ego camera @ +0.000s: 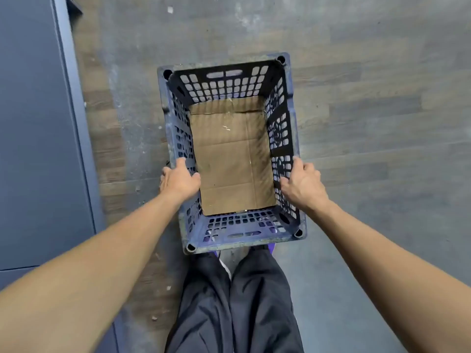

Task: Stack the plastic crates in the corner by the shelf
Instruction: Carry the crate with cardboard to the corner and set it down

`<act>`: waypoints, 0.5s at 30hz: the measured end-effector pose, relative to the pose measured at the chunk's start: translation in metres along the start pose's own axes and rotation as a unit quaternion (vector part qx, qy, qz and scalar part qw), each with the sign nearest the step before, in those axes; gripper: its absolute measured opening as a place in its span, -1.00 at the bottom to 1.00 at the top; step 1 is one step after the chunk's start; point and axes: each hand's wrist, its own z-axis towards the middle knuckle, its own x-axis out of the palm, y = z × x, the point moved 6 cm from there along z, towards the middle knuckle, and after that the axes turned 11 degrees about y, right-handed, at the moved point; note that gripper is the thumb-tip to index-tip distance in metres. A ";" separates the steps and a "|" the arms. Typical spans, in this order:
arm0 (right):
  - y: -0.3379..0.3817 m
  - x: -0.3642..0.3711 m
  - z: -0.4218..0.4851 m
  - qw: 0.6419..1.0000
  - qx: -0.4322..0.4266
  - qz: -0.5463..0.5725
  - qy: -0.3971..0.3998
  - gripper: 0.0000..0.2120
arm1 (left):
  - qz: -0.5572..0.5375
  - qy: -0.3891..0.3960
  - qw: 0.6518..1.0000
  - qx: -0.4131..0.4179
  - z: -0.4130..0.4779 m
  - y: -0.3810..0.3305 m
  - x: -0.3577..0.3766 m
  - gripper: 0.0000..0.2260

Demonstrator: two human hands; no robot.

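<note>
So the blue crate sits dead ahead of the legs, long axis pointing straight away, left hand and right hand each with a curled grip on its opposite long rims, both equally near.

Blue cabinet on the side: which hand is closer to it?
Left. The left hand grips the rim of the crate on the side facing the blue cabinet; the right hand grips the opposite rim, farther from it.

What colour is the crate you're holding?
Blue crate, scuffed rim, brown cardboard lining; head view.
</note>
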 end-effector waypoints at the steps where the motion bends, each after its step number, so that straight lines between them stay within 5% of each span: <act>1: -0.001 -0.001 0.005 1.000 0.011 0.000 -0.004 -0.46 | 0.001 0.006 1.000 -0.001 0.004 -0.002 -0.001 -0.45; 7: -0.004 0.001 0.039 0.997 0.057 0.054 0.001 -0.33 | -0.030 -0.008 0.999 -0.013 0.034 -0.007 -0.002 -0.45; 15: -0.006 -0.012 0.062 0.979 0.137 0.149 0.023 -0.38 | -0.046 -0.116 0.992 -0.007 0.035 -0.008 -0.009 -0.86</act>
